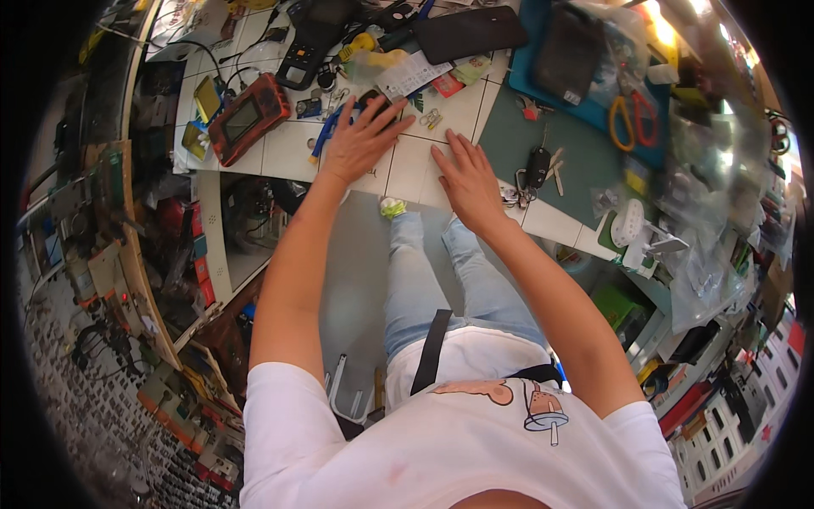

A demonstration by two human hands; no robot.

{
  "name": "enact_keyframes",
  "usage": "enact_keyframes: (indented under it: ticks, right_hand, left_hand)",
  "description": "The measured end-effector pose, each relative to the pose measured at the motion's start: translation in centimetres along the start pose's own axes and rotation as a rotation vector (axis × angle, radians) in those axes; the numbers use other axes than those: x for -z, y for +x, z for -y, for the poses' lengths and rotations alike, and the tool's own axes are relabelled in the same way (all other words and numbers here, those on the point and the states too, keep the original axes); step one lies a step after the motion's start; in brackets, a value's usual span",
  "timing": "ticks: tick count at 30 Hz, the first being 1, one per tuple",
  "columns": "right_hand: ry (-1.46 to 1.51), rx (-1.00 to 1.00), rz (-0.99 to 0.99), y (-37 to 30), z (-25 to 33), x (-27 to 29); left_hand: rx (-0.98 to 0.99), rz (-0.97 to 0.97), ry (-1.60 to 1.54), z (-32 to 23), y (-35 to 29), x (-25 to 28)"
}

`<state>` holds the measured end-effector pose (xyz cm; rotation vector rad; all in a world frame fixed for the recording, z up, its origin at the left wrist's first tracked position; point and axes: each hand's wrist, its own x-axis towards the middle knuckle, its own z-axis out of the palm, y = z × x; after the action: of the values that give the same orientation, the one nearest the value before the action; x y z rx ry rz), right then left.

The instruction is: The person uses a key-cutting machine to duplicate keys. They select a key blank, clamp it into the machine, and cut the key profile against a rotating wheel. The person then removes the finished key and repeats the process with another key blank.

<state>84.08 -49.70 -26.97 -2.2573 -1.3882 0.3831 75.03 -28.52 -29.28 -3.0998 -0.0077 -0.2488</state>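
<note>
My left hand lies over the tiled worktop with its fingers spread. Beneath and beside it are a blue-handled tool and a small dark object partly hidden by the fingertips; I cannot tell whether the hand touches them. Flat near the front edge rests my right hand, fingers outstretched and nothing in them. Just beyond its fingertips is a small set of keys. To its right a black car key lies on a green mat, with metal keys on its ring.
An orange-red handheld device sits at the left, near a black keypad device. A black phone-shaped slab lies at the back. Orange- and red-handled scissors rest on a blue tray. Plastic bags crowd the right side.
</note>
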Motion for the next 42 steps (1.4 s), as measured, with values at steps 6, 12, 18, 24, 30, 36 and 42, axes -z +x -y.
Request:
enact_keyframes:
  ticks: [6, 12, 18, 24, 30, 36, 42]
  right_hand:
    - [-0.219, -0.057, -0.06, 6.1, 0.6, -1.7]
    - [-0.051, -0.118, -0.117, 6.1, 4.9, 0.0]
    - [0.227, -0.127, -0.038, 3.7, 17.0, 2.2]
    - [0.344, 0.703, 0.092, 7.7, 29.2, -2.0]
    - [0.669, 0.279, 0.3, 13.2, 32.9, -5.6]
    - [0.709, 0.304, 0.547, 9.9, 40.9, -9.4]
    - [0.663, 0.296, 0.625, 7.4, 51.2, -15.6]
  left_hand:
    - [-0.166, -0.117, -0.009, 4.2, 2.8, -1.4]
    - [0.037, -0.259, -0.305, 3.2, -2.5, 2.7]
    - [0.822, -0.525, -1.109, -1.5, -9.1, 9.8]
    - [1.288, -0.799, -2.47, 0.9, -15.8, 18.0]
    - [0.943, -0.971, -1.986, 2.6, -25.4, 28.2]
    - [1.45, -1.132, -0.985, 2.6, -37.9, 29.5]
    - [1.677, -1.326, -0.629, 4.3, -56.9, 29.3]
